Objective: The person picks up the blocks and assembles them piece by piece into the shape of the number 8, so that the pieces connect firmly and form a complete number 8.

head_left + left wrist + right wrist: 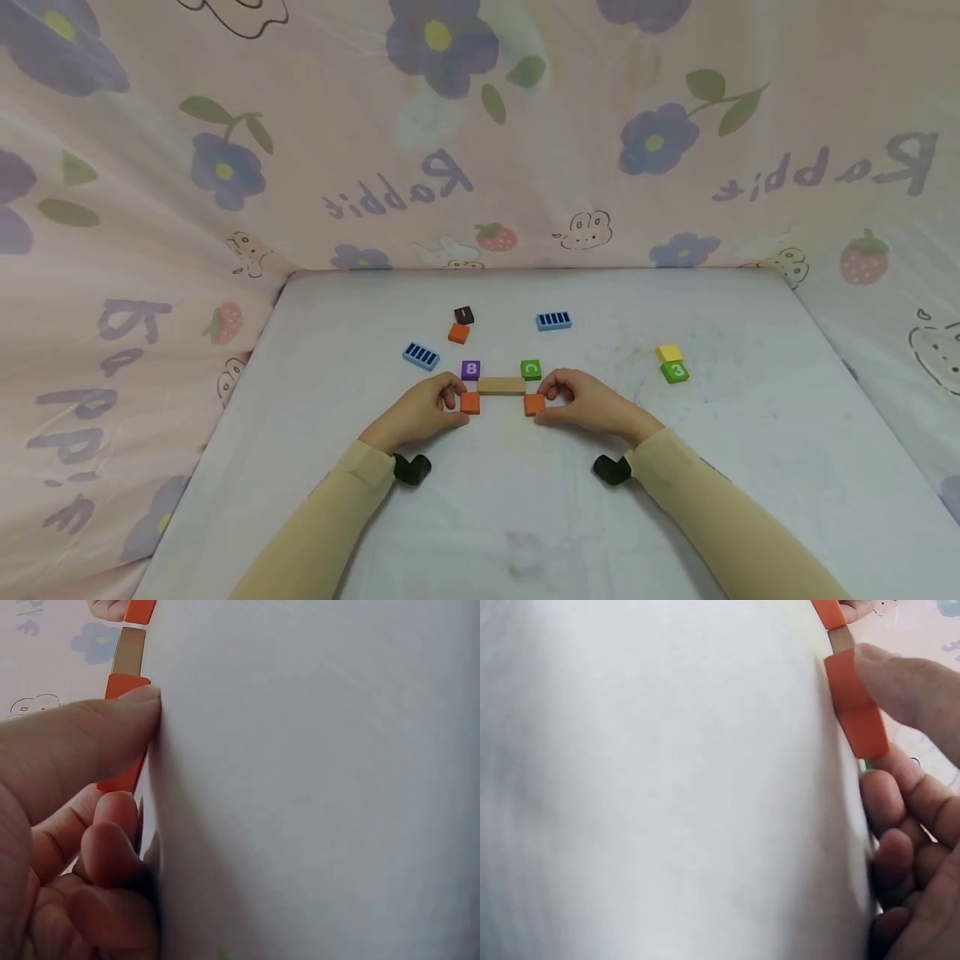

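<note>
My left hand point(422, 410) pinches an orange block point(470, 404), thumb at its near side and the other fingers curled beyond it. Mirroring that, my right hand point(592, 406) pinches a second orange block point(534, 405); in the right wrist view the thumb lies on this orange block point(859, 705). A plain wooden bar point(502, 386) lies crosswise between the two hands, just beyond the orange blocks. Behind its left end sits a purple block point(470, 369) marked 8, and behind its right end a green block point(531, 369) marked C. Each hand's fingertips are close to these blocks.
Two blue striped blocks, one at left point(421, 356) and one farther back point(553, 321), lie on the white table. A black block point(464, 315) adjoins an orange block point(459, 333). To the right, a yellow block point(670, 353) touches a green block point(675, 372) marked 3.
</note>
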A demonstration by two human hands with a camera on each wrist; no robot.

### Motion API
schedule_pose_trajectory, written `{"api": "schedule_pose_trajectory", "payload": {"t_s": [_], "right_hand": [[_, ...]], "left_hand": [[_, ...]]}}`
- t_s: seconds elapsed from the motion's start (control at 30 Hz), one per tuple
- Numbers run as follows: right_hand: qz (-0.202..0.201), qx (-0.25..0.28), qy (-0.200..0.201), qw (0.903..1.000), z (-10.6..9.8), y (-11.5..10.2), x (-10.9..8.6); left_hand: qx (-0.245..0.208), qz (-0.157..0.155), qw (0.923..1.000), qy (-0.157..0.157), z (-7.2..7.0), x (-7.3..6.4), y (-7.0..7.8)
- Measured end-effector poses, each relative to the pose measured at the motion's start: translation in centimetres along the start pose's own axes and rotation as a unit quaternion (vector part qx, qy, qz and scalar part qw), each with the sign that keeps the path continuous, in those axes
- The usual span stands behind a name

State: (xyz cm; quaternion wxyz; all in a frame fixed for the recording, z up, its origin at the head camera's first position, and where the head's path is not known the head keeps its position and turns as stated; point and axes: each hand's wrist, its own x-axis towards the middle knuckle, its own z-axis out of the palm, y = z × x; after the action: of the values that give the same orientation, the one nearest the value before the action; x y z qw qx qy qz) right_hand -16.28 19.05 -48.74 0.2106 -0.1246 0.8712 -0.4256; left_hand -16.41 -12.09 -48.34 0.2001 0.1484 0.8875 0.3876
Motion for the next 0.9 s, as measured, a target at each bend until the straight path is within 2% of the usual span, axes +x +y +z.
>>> {"api": "schedule_pose_trajectory", "payload": {"t_s": [0.17, 0.37, 0.47, 0.67, 0.9], "right_hand": [[-0.001, -0.001, 0.021, 0.9998, -1.1, 0.0, -1.1], [0.001, -0.014, 0.094, 0.9955, -4.2, 1.4, -3.0], [0.016, -0.035, 0.129, 0.9909, -6.2, 2.5, -4.1], [0.069, -0.069, 0.17, 0.9807, -9.7, 4.6, -6.7], [0.115, -0.075, 0.177, 0.9745, -12.1, 7.1, -8.8]], "left_hand": [[0.001, 0.003, 1.0, -0.003, 0.2, 0.0, -0.3], [0.013, 0.007, 0.9999, 0.001, 0.0, 0.0, -0.4], [0.01, 0.003, 0.9999, 0.002, -0.3, -0.2, -0.4], [0.003, 0.0, 1.0, -0.002, -0.5, -0.3, -0.3], [0.001, 0.011, 0.9999, -0.006, -0.3, -0.1, -0.1]]}}
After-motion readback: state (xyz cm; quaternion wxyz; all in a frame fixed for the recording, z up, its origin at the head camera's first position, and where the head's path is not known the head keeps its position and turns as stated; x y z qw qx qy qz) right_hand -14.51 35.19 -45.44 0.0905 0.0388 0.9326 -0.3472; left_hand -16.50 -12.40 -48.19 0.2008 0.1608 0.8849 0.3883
